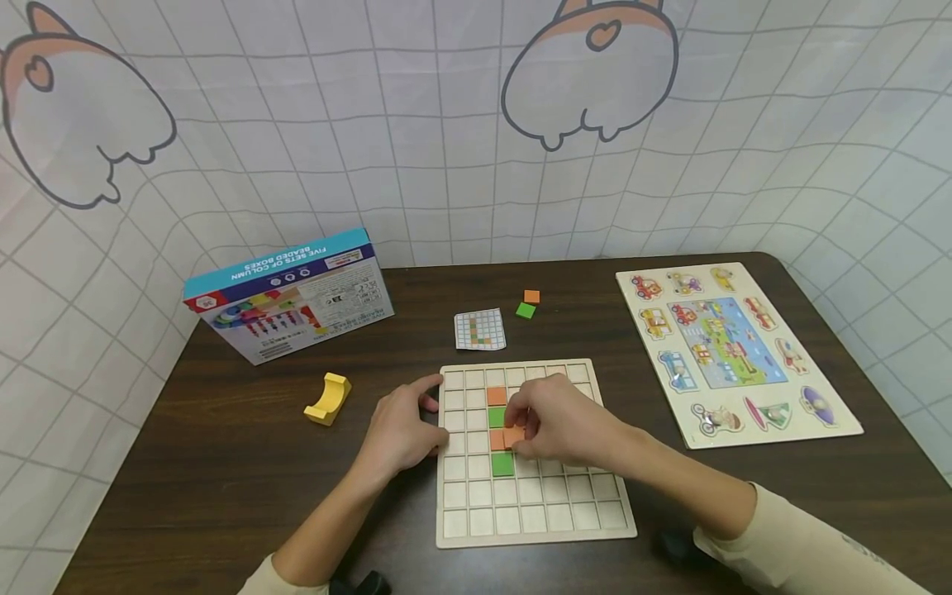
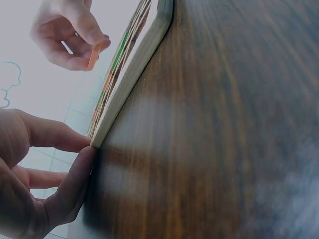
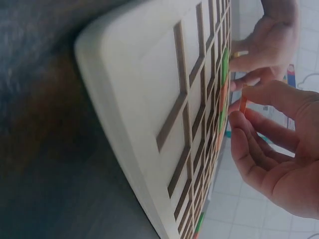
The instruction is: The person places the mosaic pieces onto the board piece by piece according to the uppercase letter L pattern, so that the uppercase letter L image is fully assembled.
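Note:
A pale wooden grid board [image 1: 531,516] lies on the table. In its third column sit an orange tile [image 1: 496,397], a green tile [image 1: 497,416], another orange tile [image 1: 496,440] and a lower green tile [image 1: 502,464]. My right hand [image 1: 561,421] pinches a loose orange square tile [image 3: 243,103] between thumb and fingertips, just above the board beside that column. My left hand [image 1: 397,430] touches the board's left edge with index finger and thumb, set apart along it; the left wrist view shows these fingers [image 2: 62,137] against the rim.
Behind the board lie a small pattern card [image 1: 479,330], a spare orange tile [image 1: 531,296] and a spare green tile [image 1: 525,311]. At left are a yellow curved block [image 1: 328,400] and a toy box [image 1: 290,297]. A picture puzzle board [image 1: 736,355] lies at right.

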Motion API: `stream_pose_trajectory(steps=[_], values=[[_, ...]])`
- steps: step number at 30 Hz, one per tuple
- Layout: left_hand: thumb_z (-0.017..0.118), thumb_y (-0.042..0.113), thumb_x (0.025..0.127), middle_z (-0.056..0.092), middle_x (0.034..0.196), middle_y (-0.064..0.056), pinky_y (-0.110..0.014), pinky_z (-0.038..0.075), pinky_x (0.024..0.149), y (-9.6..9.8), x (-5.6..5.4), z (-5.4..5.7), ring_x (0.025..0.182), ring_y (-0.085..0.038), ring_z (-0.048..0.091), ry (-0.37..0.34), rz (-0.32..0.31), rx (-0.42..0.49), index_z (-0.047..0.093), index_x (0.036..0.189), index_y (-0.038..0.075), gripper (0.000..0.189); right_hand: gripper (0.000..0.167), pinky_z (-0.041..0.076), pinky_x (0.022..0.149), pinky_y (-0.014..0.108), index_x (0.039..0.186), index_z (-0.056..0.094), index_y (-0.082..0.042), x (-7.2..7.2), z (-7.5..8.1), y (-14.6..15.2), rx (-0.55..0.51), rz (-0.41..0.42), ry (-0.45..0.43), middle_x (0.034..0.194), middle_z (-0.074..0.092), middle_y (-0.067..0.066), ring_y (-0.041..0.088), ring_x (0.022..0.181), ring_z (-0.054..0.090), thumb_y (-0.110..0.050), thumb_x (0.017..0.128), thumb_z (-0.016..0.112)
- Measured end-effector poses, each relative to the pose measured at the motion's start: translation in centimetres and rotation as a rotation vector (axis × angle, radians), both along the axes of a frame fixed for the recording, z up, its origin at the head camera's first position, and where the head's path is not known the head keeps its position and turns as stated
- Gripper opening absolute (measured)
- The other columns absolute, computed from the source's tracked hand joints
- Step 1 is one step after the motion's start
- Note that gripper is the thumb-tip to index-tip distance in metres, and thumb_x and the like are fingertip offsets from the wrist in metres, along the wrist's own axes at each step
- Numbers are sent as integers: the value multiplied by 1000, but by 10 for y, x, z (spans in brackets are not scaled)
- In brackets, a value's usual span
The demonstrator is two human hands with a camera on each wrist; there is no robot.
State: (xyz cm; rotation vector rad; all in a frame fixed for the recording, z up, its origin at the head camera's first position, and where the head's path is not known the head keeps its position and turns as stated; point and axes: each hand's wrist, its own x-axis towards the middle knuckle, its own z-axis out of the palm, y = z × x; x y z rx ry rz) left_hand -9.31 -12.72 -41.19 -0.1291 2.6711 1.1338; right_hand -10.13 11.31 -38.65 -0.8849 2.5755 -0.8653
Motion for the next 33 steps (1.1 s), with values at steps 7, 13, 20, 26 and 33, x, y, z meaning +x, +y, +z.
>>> stream_pose_trajectory(steps=[7, 13, 20, 26, 33], values=[[77, -3, 69, 65, 100, -7, -30, 48, 53, 0, 1, 0, 65, -19, 60, 4, -4, 9, 60, 146, 12, 80, 17, 52, 63, 22, 90, 77, -10, 7, 0, -1, -14, 9, 2, 74, 67, -6, 4, 65, 56, -8, 76, 87], [76, -3, 68, 65, 100, -6, -29, 48, 53, 0, 1, 0, 59, -17, 60, 7, 0, 9, 60, 146, 13, 81, 17, 52, 62, 20, 89, 76, -9, 12, -1, -1, -33, 26, 8, 75, 67, -5, 0, 65, 55, -8, 76, 87], [76, -4, 68, 65, 101, -8, -30, 48, 52, 0, 2, 2, 61, -18, 60, 6, -10, 17, 60, 146, 12, 81, 16, 51, 62, 20, 90, 76, -9, 19, -2, -5, -23, 34, -14, 76, 67, -5, 1, 65, 55, -7, 77, 86], [77, -3, 69, 65, 101, -7, -30, 47, 53, 0, 2, 2, 71, -20, 59, 4, -10, 5, 60, 146, 13, 80, 17, 51, 61, 19, 87, 75, -9, 25, -5, -8, -31, 41, -19, 72, 65, -6, -1, 63, 54, -6, 76, 86], [77, -3, 70, 65, 101, -7, -30, 47, 54, 0, 2, 2, 73, -20, 59, -1, -10, 1, 60, 146, 13, 79, 17, 50, 61, 17, 85, 74, -10, 31, -6, -8, -45, 56, 0, 71, 65, -7, -4, 63, 53, -5, 73, 85]])
